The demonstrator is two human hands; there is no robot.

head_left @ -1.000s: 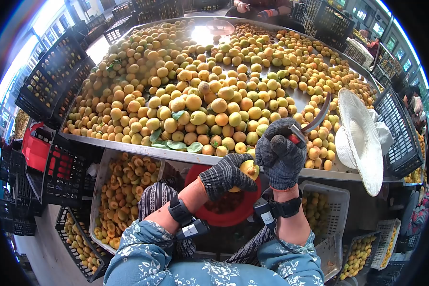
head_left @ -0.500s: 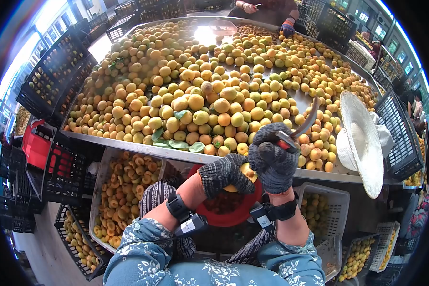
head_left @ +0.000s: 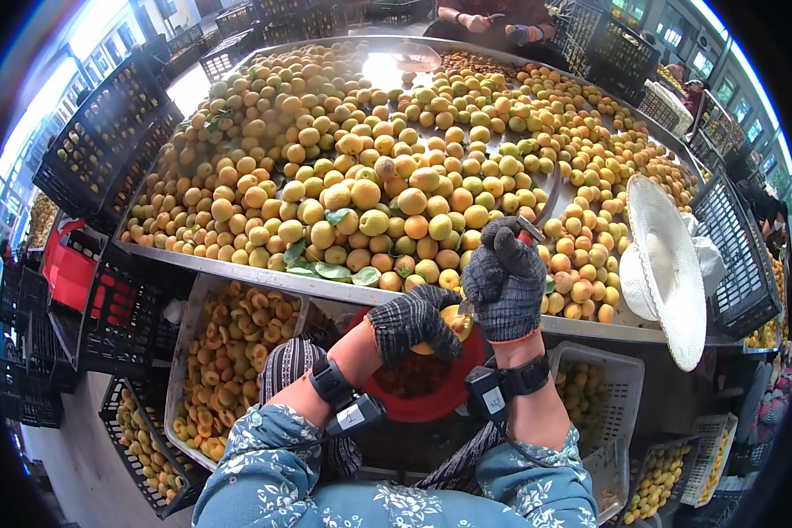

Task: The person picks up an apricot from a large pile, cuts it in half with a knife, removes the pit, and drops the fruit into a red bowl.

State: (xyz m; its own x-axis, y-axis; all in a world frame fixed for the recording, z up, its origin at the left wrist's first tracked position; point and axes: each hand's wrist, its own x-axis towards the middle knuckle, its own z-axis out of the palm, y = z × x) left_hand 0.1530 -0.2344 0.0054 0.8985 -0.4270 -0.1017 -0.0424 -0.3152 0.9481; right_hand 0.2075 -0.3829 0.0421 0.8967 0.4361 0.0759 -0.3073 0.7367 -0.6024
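Head view: left hand (head_left: pixel 412 324), fingers around at least one fruit (head_left: pixel 458 326); right hand (head_left: pixel 504 286), fingers around one knife (head_left: pixel 552 201).

Holding curved knife (head_left: pixel 551 203) more upright in right hand (head_left: pixel 503 283) than second ago, and slightly farther left.

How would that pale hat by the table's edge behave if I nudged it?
The hat would probably feel light for its size, as its brim looks thin. It seems fairly stiff, since the brim isn't drooping. Nudged outward, it might tip off the table, because the brim appears to overhang the edge.
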